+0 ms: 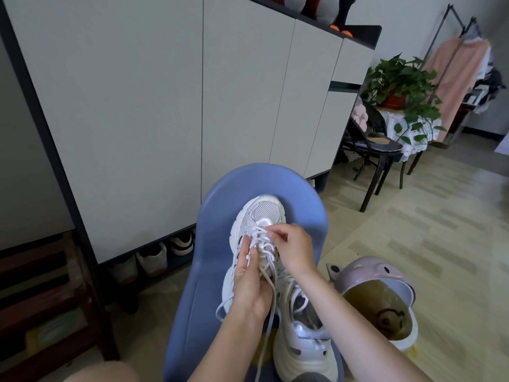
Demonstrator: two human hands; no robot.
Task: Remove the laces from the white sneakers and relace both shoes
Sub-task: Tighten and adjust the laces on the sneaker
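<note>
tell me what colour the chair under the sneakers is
Blue; the chair shows clearly in the head view.

Home entryway, I'd say: tall white-panelled shoe cabinet (165, 106) with pairs of shoes (153, 260) beneath, green trailing potted plant (402, 86), peach garment on black clothes rack (457, 75).

Both hands (275, 260) on white sneaker (261, 216) laces (260, 239)

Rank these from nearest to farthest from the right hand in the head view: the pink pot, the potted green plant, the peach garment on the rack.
1. Pink pot: on the floor, just right of the right hand.
2. Potted green plant: on the small table, farther back on the right.
3. Peach garment: on the rack behind the plant, far right.
</note>
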